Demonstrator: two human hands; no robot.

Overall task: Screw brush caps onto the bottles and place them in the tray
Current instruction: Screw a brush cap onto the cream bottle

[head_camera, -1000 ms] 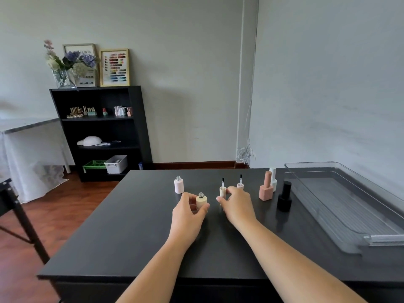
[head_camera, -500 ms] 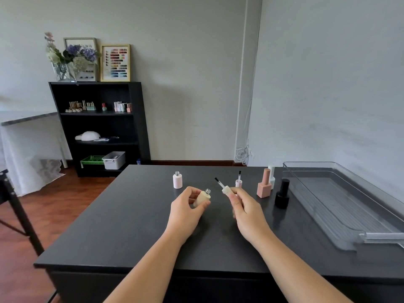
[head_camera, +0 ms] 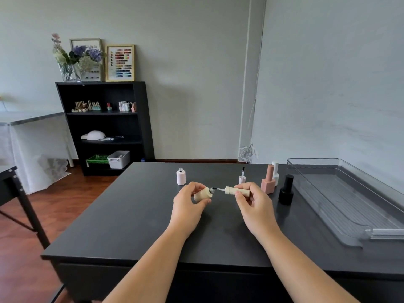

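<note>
Over the middle of the black table [head_camera: 131,215], the left hand [head_camera: 188,207] grips the small cream bottle [head_camera: 202,194] on its side and the right hand [head_camera: 254,205] pinches the ribbed cream brush cap [head_camera: 237,191], its brush tip at the bottle's neck: best slid straight in before twisting.

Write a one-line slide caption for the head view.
Left hand holds a cream bottle tilted while the right hand points the brush cap at its open neck.
</note>
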